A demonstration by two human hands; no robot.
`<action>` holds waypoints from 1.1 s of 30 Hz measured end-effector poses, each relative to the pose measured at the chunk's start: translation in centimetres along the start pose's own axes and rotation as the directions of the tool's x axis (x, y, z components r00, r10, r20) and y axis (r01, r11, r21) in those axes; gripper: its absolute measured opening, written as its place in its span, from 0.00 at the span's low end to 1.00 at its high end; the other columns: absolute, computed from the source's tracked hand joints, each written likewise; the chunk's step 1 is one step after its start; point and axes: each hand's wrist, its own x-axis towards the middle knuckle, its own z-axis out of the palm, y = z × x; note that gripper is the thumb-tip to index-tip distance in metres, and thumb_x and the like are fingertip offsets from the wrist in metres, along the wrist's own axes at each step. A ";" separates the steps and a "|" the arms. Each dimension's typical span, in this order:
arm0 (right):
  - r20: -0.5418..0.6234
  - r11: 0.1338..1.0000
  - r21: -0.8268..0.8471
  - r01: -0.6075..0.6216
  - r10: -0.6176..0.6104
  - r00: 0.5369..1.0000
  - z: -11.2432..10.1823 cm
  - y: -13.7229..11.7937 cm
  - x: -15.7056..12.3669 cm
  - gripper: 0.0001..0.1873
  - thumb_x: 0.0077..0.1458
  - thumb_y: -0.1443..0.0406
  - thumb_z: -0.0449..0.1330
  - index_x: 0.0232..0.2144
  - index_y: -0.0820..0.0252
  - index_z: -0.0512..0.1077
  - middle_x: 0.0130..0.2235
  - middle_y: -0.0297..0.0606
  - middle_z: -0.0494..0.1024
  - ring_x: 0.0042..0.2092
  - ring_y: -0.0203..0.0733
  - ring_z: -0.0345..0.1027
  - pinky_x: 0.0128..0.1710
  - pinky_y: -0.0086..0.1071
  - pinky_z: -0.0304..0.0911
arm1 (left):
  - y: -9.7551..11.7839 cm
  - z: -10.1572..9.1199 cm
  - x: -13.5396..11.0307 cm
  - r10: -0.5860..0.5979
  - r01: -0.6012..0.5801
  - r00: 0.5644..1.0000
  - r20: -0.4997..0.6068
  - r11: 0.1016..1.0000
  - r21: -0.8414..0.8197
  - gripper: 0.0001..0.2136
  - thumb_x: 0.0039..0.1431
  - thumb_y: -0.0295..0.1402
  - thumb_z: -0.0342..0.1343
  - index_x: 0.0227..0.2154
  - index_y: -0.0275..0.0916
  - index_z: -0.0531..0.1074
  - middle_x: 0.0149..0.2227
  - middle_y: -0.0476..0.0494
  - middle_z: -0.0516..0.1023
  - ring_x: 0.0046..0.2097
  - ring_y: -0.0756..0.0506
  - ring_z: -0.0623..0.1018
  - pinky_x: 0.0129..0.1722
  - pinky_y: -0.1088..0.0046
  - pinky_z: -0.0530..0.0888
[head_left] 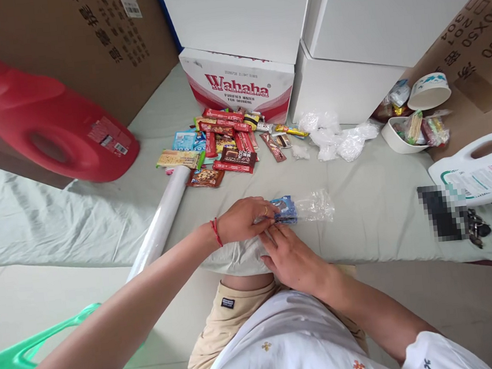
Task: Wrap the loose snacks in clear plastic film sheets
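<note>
A small blue snack packet (286,208) lies on the cloth in front of me, with a clear plastic bag (318,206) around it or against its right side; I cannot tell how far inside it is. My left hand (248,218), wearing a red string bracelet and a ring, is closed with thumb and fingers pinched at the packet's left end. My right hand (296,256) rests just below, fingers stretched toward the packet's near edge and thumb apart. Its fingertips are close to the left hand's and partly hidden. Beyond lies a pile of wrapped snacks (228,140).
Crumpled clear bags (337,135) sit behind on the right, beside white bowls of snacks (404,134). A plastic film roll (162,221) crosses the front edge at left. A red jug (48,122), a white jug (483,167), keys (477,227) and a Wahaha carton (240,83) surround the area.
</note>
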 end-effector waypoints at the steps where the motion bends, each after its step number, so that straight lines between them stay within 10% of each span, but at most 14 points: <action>1: -0.039 0.999 0.022 0.028 -0.027 0.999 -0.5 0.1 -0.6 0.23 0.68 0.65 0.58 0.60 0.72 0.71 0.58 0.59 0.76 0.55 0.56 0.70 0.56 0.49 0.70 | 0.0 0.2 -0.3 0.010 -0.010 1.000 -0.008 1.000 0.011 0.10 0.68 0.32 0.52 0.34 0.41 0.78 0.50 0.42 0.85 0.48 0.44 0.82 0.50 0.66 0.75; 7: -0.304 0.991 0.059 -0.117 0.129 0.944 -2.5 3.4 -1.8 0.20 0.69 0.67 0.55 0.59 0.54 0.75 0.59 0.47 0.75 0.57 0.53 0.65 0.58 0.51 0.67 | 0.2 1.8 -1.6 0.083 -0.074 0.995 -0.046 0.981 0.179 0.12 0.69 0.32 0.51 0.39 0.42 0.80 0.56 0.38 0.82 0.49 0.42 0.81 0.49 0.62 0.76; 17: -0.249 0.953 0.258 -0.158 0.223 0.943 2.0 9.3 -5.1 0.23 0.68 0.68 0.54 0.62 0.53 0.73 0.52 0.45 0.78 0.53 0.50 0.68 0.54 0.50 0.71 | 0.4 7.1 -3.7 0.043 0.028 0.971 -0.234 0.956 0.292 0.14 0.69 0.34 0.51 0.52 0.42 0.77 0.62 0.35 0.76 0.56 0.39 0.79 0.56 0.58 0.77; 22: -0.481 0.941 0.268 -0.207 0.317 0.818 -1.5 8.3 -3.8 0.18 0.69 0.69 0.52 0.50 0.53 0.79 0.48 0.43 0.81 0.52 0.49 0.71 0.54 0.47 0.71 | 0.6 8.4 -3.7 -0.009 0.098 0.973 -0.232 0.922 0.375 0.14 0.68 0.29 0.49 0.44 0.42 0.82 0.64 0.37 0.75 0.50 0.39 0.82 0.52 0.57 0.79; 27: -0.232 0.986 0.164 -0.019 0.057 0.971 -1.6 6.3 0.5 0.20 0.71 0.65 0.52 0.59 0.55 0.76 0.62 0.44 0.75 0.65 0.49 0.64 0.66 0.50 0.63 | 1.6 7.6 -5.3 -0.039 0.103 0.967 -0.252 0.965 0.242 0.15 0.62 0.24 0.52 0.43 0.43 0.82 0.63 0.37 0.76 0.53 0.38 0.80 0.53 0.56 0.78; 29: -0.162 0.984 0.176 -0.006 0.035 0.986 0.2 6.7 1.3 0.19 0.71 0.66 0.52 0.58 0.55 0.77 0.62 0.44 0.75 0.67 0.49 0.62 0.66 0.52 0.63 | 1.9 7.0 -6.2 -0.132 0.189 0.909 -0.394 0.976 0.111 0.15 0.61 0.23 0.50 0.40 0.44 0.81 0.57 0.39 0.81 0.54 0.40 0.79 0.54 0.55 0.78; 33: -0.218 0.969 0.244 -0.025 0.080 0.973 3.2 7.8 1.2 0.20 0.70 0.69 0.51 0.55 0.53 0.79 0.61 0.42 0.76 0.67 0.48 0.61 0.66 0.54 0.62 | 1.2 6.7 -6.0 -0.421 0.562 0.592 -0.687 0.827 -0.023 0.13 0.68 0.31 0.49 0.49 0.42 0.76 0.58 0.36 0.78 0.61 0.36 0.73 0.62 0.47 0.71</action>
